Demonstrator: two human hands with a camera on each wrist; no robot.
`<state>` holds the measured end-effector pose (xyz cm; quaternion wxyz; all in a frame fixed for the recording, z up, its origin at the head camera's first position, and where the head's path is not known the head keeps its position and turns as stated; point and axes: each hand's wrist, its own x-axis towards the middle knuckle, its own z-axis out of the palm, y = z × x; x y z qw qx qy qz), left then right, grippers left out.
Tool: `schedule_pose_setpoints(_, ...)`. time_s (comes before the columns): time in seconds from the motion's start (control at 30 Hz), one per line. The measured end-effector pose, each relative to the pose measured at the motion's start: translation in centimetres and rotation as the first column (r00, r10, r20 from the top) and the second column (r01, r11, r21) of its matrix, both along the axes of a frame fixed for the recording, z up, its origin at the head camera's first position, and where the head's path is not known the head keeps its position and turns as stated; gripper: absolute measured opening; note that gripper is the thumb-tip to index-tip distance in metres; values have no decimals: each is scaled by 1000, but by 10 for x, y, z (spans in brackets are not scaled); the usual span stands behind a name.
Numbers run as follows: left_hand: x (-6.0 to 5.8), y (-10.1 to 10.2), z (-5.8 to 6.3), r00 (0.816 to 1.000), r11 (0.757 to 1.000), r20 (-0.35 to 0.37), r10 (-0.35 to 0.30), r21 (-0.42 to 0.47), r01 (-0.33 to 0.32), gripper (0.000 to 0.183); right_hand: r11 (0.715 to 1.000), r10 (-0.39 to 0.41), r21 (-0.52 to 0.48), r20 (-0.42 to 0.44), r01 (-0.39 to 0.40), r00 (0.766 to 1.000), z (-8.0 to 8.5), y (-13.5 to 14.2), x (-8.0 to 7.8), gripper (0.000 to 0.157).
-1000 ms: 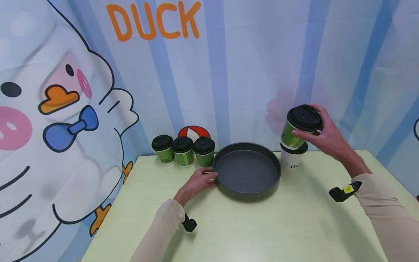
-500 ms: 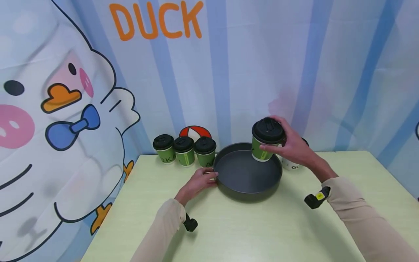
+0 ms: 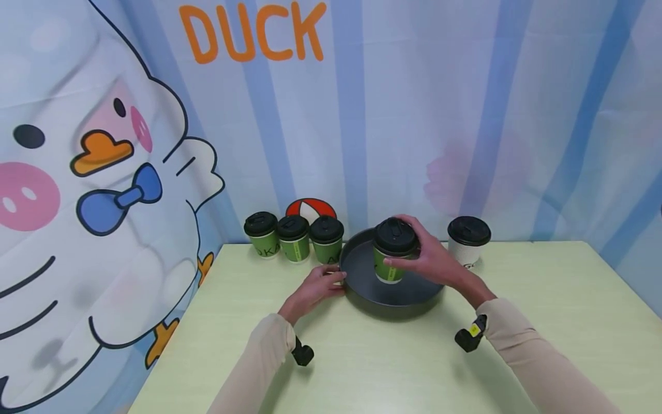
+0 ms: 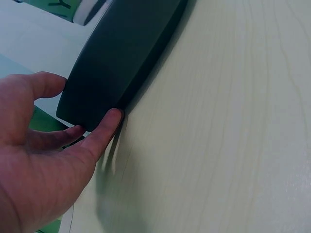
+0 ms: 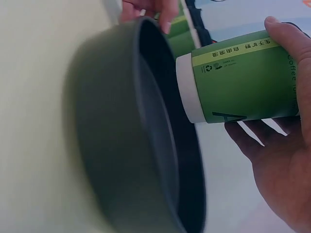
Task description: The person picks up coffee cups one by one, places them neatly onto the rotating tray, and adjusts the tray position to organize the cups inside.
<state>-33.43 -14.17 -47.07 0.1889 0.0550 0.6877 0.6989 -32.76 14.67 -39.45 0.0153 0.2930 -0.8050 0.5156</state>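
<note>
Green cup (image 5: 238,82), gripped by the right hand (image 3: 431,259), hovers over the dark pan (image 3: 362,279) the left hand (image 3: 310,289) holds.

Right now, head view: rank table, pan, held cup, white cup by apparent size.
1. Table
2. Pan
3. Held cup, white cup: unsure; held one looks slightly larger, but may be nearer.
</note>
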Motion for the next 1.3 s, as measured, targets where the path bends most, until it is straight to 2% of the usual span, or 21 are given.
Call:
schedule_pose_setpoints(0.27,1,1,-1,1000,1000,-13,12,-11,-12,58,997,-49,52,-29,50,998,-22,-23,3,89)
schedule_pose_setpoints(0.6,0,1,-2,1000,1000,-9,18,-6,-18,53,989,-81,117,-31,85,996,-40,-42,3,93)
schedule_pose_setpoints(0.97,0,1,-3,1000,1000,-4,17,-3,-17,50,989,-82,122,-41,86,996,-51,-51,1,92)
schedule_pose_setpoints(1.3,3,1,0,1000,1000,-10,3,3,-3,50,989,-78,125,-42,82,996,-52,-53,1,91)
